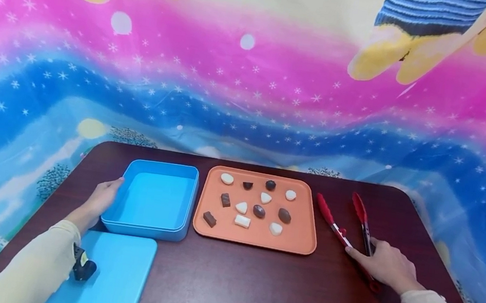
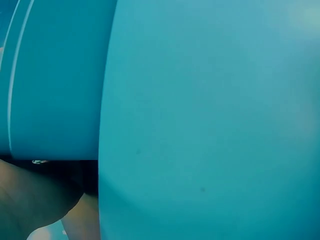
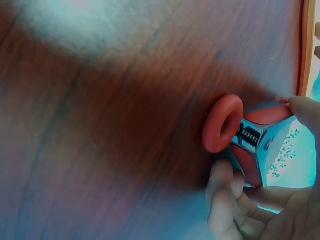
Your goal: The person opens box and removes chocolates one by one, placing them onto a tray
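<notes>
My right hand holds a pair of red-and-silver tongs by the arms, near the hinge end. The tongs are spread, their red tips pointing away and nothing between them. In the right wrist view, the thumb and fingers lie on either side of the arms, and a red pull ring sticks out at the hinge. My left hand rests against the left side of an empty blue box, fingers stretched along its wall. Part of that hand shows at the lower left of the left wrist view.
An orange tray sits between box and tongs, with several dark, brown and white chocolate-like pieces spread on it. A flat blue lid lies in front of the box, under the left forearm. Behind the dark wooden table hangs a printed cloth.
</notes>
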Available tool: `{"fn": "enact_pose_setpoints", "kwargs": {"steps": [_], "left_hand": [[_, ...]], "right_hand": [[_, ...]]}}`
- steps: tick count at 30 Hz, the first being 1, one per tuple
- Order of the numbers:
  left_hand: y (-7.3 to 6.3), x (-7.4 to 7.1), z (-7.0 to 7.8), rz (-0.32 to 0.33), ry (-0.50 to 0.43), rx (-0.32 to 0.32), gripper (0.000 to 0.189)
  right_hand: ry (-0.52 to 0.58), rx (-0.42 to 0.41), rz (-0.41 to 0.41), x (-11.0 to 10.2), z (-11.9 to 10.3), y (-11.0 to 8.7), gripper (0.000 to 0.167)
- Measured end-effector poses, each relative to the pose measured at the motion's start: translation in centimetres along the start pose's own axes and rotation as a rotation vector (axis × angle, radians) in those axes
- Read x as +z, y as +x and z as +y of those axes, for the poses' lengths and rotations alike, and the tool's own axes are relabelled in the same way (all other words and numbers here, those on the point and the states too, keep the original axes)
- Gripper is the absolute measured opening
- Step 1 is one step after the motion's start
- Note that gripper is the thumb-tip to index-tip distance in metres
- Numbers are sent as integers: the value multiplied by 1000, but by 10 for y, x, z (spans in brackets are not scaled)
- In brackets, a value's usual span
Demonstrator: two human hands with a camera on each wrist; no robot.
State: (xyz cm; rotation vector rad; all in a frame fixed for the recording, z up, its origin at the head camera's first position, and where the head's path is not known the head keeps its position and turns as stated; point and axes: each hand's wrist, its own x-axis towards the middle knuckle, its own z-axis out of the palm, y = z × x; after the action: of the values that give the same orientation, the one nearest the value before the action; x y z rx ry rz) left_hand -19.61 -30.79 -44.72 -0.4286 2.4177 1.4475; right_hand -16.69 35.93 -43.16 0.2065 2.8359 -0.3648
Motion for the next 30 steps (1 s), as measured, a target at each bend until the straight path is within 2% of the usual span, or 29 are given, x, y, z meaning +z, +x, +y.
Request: {"fn": "enact_pose_setpoints", "kwargs": {"steps": [8, 13, 18, 24, 30], "left_hand": [[-2, -3, 4, -37, -28, 2, 75], [-3, -2, 11, -28, -21, -4, 71], [-4, 0, 20, 35, -37, 0, 68], [-7, 0, 29, 127, -60, 51, 60], [-8, 5, 35, 254, -82, 100, 54]], "right_hand": [[20, -19, 30, 1, 3, -1, 109], [25, -36, 57, -3, 5, 0, 98], [38, -55, 129, -8, 6, -1, 96], [67, -90, 215, -12, 2, -4, 84], [112, -109, 280, -14, -7, -8, 82]]}}
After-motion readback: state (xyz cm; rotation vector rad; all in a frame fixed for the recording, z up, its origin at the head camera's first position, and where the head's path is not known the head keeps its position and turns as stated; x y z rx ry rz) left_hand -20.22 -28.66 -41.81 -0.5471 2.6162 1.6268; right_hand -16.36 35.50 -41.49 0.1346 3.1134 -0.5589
